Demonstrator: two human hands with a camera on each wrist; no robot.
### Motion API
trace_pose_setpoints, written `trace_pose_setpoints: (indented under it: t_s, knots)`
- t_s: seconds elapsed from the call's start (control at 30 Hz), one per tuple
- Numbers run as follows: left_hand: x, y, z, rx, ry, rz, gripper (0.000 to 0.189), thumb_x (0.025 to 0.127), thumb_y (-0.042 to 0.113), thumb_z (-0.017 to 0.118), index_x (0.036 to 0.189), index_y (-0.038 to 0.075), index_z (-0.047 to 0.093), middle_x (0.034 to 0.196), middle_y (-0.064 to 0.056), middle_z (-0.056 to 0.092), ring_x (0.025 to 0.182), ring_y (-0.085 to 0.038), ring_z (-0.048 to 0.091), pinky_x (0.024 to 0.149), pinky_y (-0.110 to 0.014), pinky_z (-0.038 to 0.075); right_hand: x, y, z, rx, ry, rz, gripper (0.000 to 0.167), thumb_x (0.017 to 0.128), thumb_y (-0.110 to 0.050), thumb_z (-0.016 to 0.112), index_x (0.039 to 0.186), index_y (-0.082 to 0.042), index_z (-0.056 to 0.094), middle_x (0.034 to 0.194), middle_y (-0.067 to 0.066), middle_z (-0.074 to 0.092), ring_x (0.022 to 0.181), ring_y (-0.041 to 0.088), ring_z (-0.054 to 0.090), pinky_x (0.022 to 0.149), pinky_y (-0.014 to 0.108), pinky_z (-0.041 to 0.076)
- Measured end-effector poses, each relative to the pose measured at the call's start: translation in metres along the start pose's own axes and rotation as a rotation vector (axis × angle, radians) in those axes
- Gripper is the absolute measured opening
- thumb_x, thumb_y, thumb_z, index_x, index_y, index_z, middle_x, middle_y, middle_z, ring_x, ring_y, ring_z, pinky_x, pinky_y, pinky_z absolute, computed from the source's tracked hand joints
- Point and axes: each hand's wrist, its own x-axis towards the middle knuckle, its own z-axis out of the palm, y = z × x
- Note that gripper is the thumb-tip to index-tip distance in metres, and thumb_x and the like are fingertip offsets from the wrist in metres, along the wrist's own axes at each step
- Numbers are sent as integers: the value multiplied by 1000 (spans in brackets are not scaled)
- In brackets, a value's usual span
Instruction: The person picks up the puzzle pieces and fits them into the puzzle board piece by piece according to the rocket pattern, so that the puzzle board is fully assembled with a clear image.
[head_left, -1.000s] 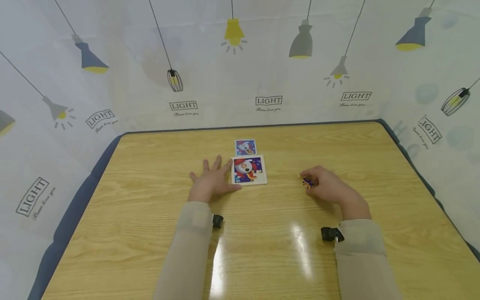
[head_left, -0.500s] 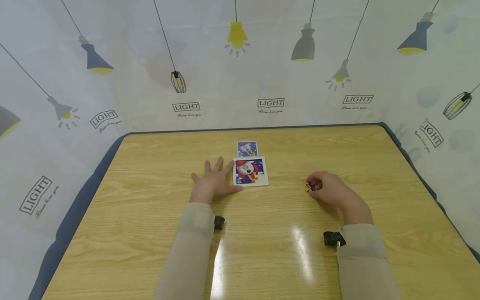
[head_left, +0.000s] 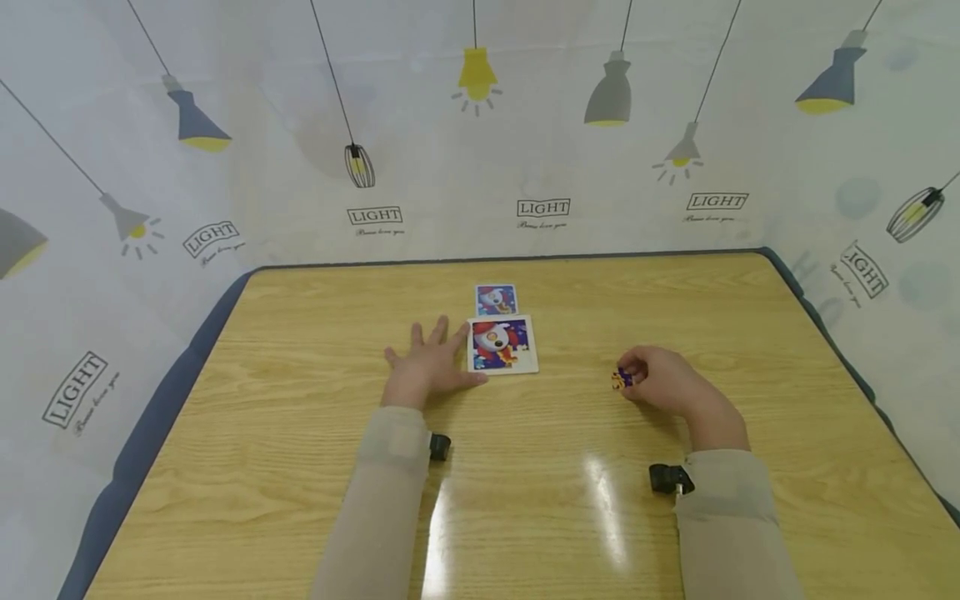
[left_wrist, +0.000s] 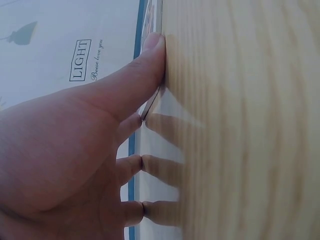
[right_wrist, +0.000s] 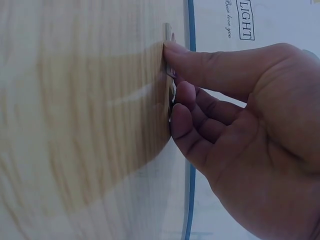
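A jigsaw puzzle in a white-bordered square tray (head_left: 533,358) shows a white-and-red cartoon figure on dark blue; pale gaps show at its lower right. My left hand (head_left: 427,367) lies with fingers spread on the table at its left edge, the thumb and forefinger touching its corners. In the left wrist view, my left thumb (left_wrist: 145,70) lies straight along the tray's near side. To the right, my right hand (head_left: 666,383) pinches purple-and-orange puzzle pieces (head_left: 621,379) low over the table; how many cannot be told. The right wrist view shows its fingers (right_wrist: 186,122) curled, mostly hiding them.
A small picture card (head_left: 496,300) with the same figure lies just behind the tray. The wooden table (head_left: 540,492) ends at a dark blue edge, with a lamp-patterned white curtain (head_left: 420,125) around it. Black cameras (head_left: 666,479) sit on both wrists.
My right fingers have closed in more around the pieces, shifting slightly right and nearer, and more orange shows. My left hand keeps its place by the tray. The head view has tilted a little.
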Motion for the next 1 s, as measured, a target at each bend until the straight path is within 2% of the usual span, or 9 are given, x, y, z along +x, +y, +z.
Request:
trace_pose_setpoints:
  t_s: [0.13,0.33,0.57,0.67,0.83,1.0]
  knots:
    - [3,0,1,3,-7,-3,105,89,77,67,169,47,7,181,2,-14,164,-47,-18,117,-89,-6,-1,-2,1,5,2,-15,41,97,-6,74,133,10,61,119,24,67,104,31,63,89,43,55]
    - [-3,4,-4,0,-7,-9,104,89,78,66,169,48,7,181,2,-14,164,-46,-19,117,-89,-7,0,-5,4,14,8,-40,38,99,-4,69,134,10,61,122,26,69,112,36,66,94,50,58]
    - [0,2,-1,4,-11,-7,104,90,76,66,170,46,7,181,1,-13,164,-46,-17,117,-89,-6,4,-4,8,3,12,-60,36,101,-5,67,133,9,62,122,25,69,105,31,65,90,44,55]
    - [1,1,0,2,-12,-13,104,91,76,66,170,46,7,181,1,-13,164,-46,-18,118,-88,-7,6,-5,9,0,8,-68,37,102,-6,66,135,9,61,126,26,68,108,32,64,92,48,55]
    - [-1,2,0,-3,-15,-14,104,90,77,66,170,46,7,181,1,-14,164,-46,-18,118,-88,-7,8,-12,11,-10,0,-72,39,104,-8,64,140,9,59,134,27,66,118,38,64,100,55,55]
    - [-5,4,-3,2,-20,-15,103,92,76,65,170,45,6,181,1,-15,164,-46,-18,117,-88,-7,17,-29,14,-10,-1,-64,43,106,-10,63,145,6,57,143,27,62,129,41,61,108,58,53]
